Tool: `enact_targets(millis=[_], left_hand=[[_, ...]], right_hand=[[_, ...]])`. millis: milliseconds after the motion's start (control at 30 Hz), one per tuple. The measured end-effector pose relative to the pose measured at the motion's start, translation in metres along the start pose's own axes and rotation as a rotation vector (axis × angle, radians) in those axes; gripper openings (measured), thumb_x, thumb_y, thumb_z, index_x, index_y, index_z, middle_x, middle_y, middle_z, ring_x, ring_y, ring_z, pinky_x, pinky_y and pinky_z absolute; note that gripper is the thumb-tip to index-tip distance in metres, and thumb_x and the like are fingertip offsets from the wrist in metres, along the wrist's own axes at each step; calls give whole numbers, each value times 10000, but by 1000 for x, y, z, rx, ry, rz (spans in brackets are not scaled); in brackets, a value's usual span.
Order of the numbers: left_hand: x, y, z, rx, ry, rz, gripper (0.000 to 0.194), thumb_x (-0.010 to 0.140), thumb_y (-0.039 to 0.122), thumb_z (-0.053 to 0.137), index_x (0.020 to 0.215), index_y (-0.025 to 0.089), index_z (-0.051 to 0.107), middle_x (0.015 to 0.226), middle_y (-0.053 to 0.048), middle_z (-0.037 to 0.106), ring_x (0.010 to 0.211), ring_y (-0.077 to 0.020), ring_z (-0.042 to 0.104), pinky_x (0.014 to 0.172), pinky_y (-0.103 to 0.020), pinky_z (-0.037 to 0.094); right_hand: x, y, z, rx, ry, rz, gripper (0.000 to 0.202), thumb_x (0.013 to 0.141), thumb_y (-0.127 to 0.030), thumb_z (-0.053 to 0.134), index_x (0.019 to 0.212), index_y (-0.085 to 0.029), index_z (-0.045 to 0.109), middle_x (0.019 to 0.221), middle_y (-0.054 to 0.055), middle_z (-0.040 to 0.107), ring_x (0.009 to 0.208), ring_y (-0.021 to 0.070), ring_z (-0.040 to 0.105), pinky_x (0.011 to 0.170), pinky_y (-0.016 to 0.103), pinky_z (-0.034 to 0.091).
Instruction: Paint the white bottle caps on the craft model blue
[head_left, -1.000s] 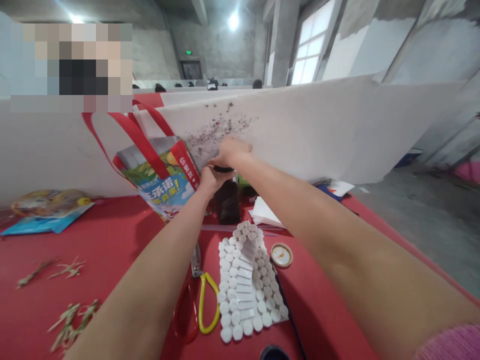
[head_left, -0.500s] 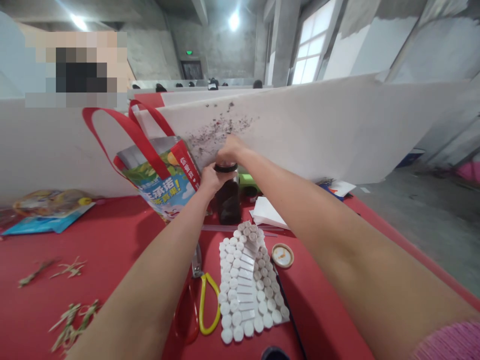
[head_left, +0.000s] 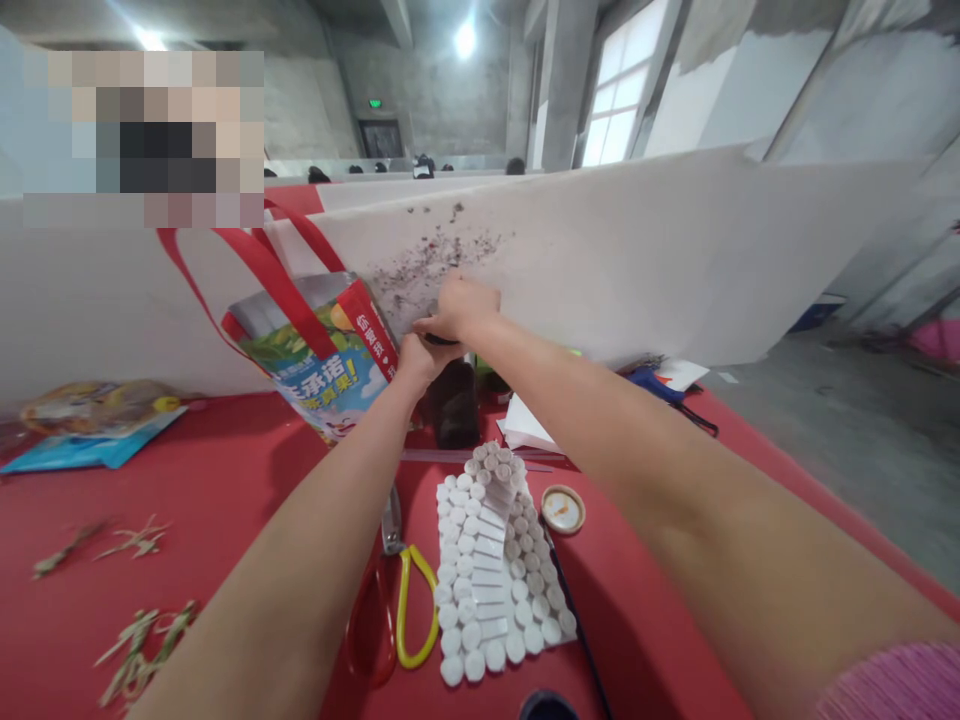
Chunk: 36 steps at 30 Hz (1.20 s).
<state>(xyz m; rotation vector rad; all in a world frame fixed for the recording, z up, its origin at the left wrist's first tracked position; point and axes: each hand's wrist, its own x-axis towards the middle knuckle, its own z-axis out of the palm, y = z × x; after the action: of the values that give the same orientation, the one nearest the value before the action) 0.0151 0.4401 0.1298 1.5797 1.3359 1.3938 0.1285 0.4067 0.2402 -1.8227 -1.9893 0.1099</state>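
Observation:
A tall dark jar (head_left: 456, 412) stands on the red table against the white partition. My left hand (head_left: 421, 358) is closed around its upper side. Over the jar's top lies my right hand (head_left: 466, 308), its fingers bent down onto the black lid, which they mostly hide. Closer to me is a white model (head_left: 491, 570) covered in small round discs, with a stepped strip running up its middle. Left of the model lie scissors (head_left: 411, 610) with one red and one yellow handle. A small round lid-like disc (head_left: 562, 510) with an orange-brown mark rests to the right.
A printed bag with red handles (head_left: 322, 350) leans at the left of the jar. White paper (head_left: 529, 425) lies to its right. Blue packaging (head_left: 97, 440) and knotted straw-like pieces (head_left: 146, 650) are on the left. A dark round object (head_left: 547, 706) sits at the near edge.
My right hand has turned and come lower over the jar's top, covering more of its black lid. My left hand keeps its hold. The view has shifted slightly.

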Motion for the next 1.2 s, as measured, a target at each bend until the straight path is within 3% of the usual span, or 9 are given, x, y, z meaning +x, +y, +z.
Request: enact_targets(millis=[133, 367, 467, 600, 767, 900, 1200], left_hand=[[2, 0, 0, 53, -5, -43, 188, 897, 142, 969, 991, 136, 806, 1099, -58, 875, 1151, -284, 846, 1118, -524, 682], [-2, 3, 1, -10, 28, -61, 383, 583, 157, 1066, 876, 165, 820, 890, -80, 882, 1101, -401, 852, 1069, -498, 696], [-5, 3, 0, -44, 22, -52, 378, 579, 192, 1052, 883, 171, 830, 900, -82, 886, 1097, -389, 854, 1049, -477, 702], [-8, 5, -2, -61, 19, -49, 391, 565, 213, 1062, 884, 169, 840, 889, -77, 884, 1098, -386, 850, 1030, -461, 704], [-10, 7, 0, -65, 23, -72, 427, 544, 201, 1069, 903, 164, 840, 925, -81, 893, 1081, -375, 854, 1024, -459, 703], [-11, 9, 1, -69, 26, -79, 428, 566, 189, 1053, 944, 165, 853, 940, -73, 896, 1092, -365, 855, 1057, -471, 696], [-11, 10, 1, -61, 27, -84, 444, 565, 172, 1055, 966, 177, 867, 964, -70, 901, 1124, -374, 852, 1106, -476, 673]], right_hand=[[-3, 0, 6, 3, -13, 5, 771, 993, -394, 882, 1628, -100, 561, 1590, 310, 728, 1525, 401, 712, 1236, 517, 586], [9, 8, -3, 75, -92, -54, 629, 959, -281, 839, 1516, -97, 612, 1426, 238, 822, 1331, 324, 793, 1012, 350, 636], [11, 12, -3, 92, -99, -61, 640, 948, -296, 858, 1507, -110, 608, 1362, 211, 847, 1213, 296, 817, 911, 327, 641], [11, 15, -1, 83, -79, -91, 655, 917, -302, 877, 1502, -128, 641, 1350, 198, 844, 1197, 307, 817, 921, 342, 650], [15, 18, -3, 69, -80, -160, 221, 900, -264, 855, 1099, -172, 823, 1101, 141, 856, 1087, 299, 812, 870, 327, 636], [18, 20, -8, 67, -98, -161, 104, 883, -253, 870, 927, -177, 812, 907, 79, 793, 945, 242, 767, 751, 280, 583], [16, 20, -13, 113, -106, -122, 160, 906, -290, 907, 952, -171, 810, 878, 42, 740, 871, 199, 703, 674, 260, 521]])
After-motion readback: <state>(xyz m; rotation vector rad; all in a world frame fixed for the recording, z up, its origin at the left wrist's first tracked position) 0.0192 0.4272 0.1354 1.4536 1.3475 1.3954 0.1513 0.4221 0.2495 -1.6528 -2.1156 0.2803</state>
